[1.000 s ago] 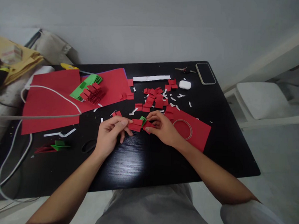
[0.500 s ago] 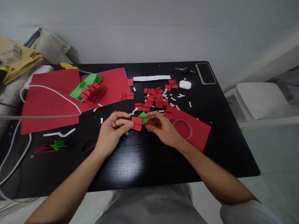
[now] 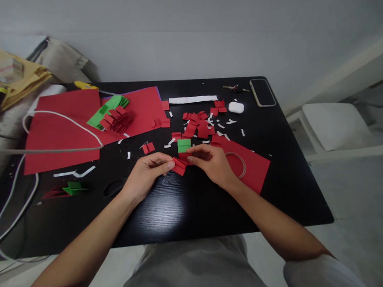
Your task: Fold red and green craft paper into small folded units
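Note:
My left hand (image 3: 145,173) and my right hand (image 3: 213,162) meet over the middle of a black table (image 3: 181,211). Both pinch a small cluster of folded red paper pieces (image 3: 179,165), the left from its left side, the right from the top right. A folded green paper piece (image 3: 184,145) sticks up just behind the red ones, next to my right fingertips. A heap of several small red folded pieces (image 3: 199,124) lies behind the hands.
Large red sheets (image 3: 62,128) cover the table's left, with a stack of green and red folded pieces (image 3: 111,115) on them. A white cable (image 3: 33,150) crosses there. A red sheet with a rubber band (image 3: 242,163) lies right. Phone (image 3: 262,92), earbud case (image 3: 236,107) and keys (image 3: 233,88) sit far right.
The hands have closed together on the red pieces and turned them slightly. The green piece, earlier tucked between the fingers, now stands clear behind them.

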A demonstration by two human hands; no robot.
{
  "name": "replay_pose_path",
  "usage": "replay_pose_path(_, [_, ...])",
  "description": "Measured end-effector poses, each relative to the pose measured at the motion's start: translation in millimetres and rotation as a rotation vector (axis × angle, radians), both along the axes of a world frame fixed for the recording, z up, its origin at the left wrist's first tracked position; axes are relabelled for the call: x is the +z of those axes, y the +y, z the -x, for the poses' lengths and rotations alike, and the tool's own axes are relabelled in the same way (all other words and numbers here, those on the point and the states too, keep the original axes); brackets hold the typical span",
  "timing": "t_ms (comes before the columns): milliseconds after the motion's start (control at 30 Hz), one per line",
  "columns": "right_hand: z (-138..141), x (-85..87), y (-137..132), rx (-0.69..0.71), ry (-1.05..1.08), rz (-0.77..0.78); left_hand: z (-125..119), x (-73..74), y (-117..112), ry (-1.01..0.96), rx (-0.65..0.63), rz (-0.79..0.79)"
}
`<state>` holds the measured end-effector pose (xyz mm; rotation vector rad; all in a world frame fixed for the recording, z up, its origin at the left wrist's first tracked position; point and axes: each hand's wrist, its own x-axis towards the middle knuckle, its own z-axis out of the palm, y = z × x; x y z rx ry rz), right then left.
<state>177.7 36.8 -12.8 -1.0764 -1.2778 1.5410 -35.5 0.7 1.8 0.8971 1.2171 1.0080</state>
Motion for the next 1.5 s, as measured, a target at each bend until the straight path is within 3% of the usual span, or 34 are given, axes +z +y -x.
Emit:
replay_pose_path(233, [5,2.3,-7,-0.041,0.062,-0.046,-4,2.0,-4,0.110,-0.006,-0.025])
replay_pose_path(600, [6,13.4,-17,-0.028,-0.040,-0.167,-4,3.4,-6,0.236,-0.008,-0.150])
replay_pose_path(1500, [4,16.5,-21,-0.005,-0.010,-0.118,-5,5.4,-5,0.279,0.010,-0.123])
